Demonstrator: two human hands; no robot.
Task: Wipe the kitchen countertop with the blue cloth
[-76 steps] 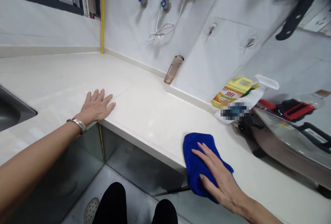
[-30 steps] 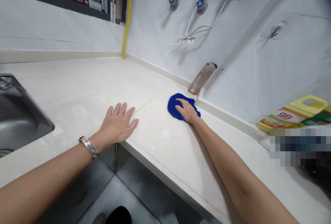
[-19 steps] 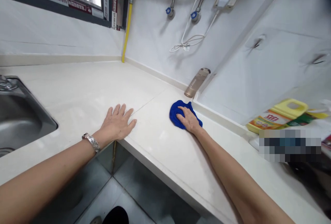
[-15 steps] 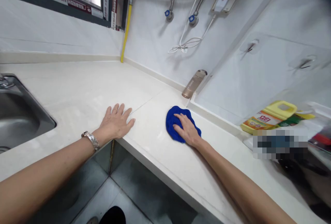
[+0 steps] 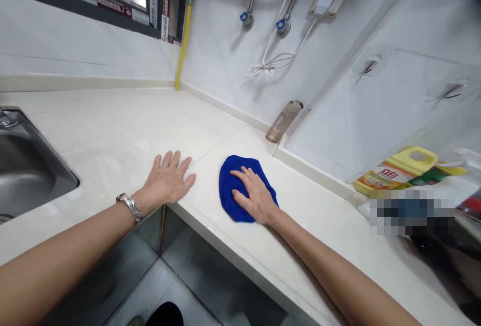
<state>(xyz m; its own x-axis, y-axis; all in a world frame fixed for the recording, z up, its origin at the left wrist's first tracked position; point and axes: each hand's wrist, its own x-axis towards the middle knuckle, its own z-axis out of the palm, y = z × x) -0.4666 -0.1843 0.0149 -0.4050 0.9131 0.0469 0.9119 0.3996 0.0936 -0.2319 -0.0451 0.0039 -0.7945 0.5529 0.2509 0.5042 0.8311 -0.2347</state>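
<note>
My left hand (image 5: 168, 179) lies flat on the white countertop (image 5: 124, 130) near its inner front corner. Its fingers are spread and nothing is in it; a silver bracelet (image 5: 130, 205) circles the wrist. To the right, a blue cloth (image 5: 230, 193) is bunched into a rounded pad on the counter. My right hand (image 5: 257, 196) holds it down from above, with bent fingers pressed into the fabric and the thumb apart from them. The palm hides part of the cloth.
A steel sink (image 5: 33, 165) is set into the counter at the left. Against the back ledge stands a brown tumbler (image 5: 282, 123). Yellow detergent bottle (image 5: 394, 168) and other items crowd the right side. A yellow pipe (image 5: 183, 47) runs down the wall corner.
My right hand and the blue cloth under it have slid left and nearer the counter's front edge. The left hand stays in place.
</note>
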